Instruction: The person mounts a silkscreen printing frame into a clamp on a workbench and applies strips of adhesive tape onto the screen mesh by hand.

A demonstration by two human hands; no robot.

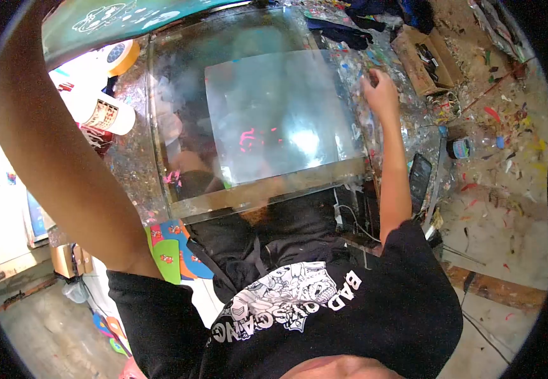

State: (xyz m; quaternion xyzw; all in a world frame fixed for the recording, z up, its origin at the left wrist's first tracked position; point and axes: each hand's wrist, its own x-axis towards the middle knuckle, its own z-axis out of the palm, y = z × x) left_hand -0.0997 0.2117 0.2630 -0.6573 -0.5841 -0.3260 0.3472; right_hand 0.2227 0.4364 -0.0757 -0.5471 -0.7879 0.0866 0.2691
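My left arm (65, 158) reaches up along the left side, and its hand is outside the view. Beside that arm, at the top, is the underside of a raised teal screen-printing screen (87, 28) with a white line drawing on it. My right hand (382, 95) is over the paint-spattered right side of the worktable (406, 117). Its fingers are curled together near a small dark spot, and I cannot make out what they hold, if anything. Between my arms a clear sheet (274, 101) with pink marks lies on a glass panel (185, 57).
At left stand a white tub (114, 115) and a roll of yellow tape (124, 58). A cardboard box (422, 60), dark cloths (340, 33) and a plastic bottle (476, 146) are at right. Colourful foam-like pieces (168, 256) lie below the table's left edge.
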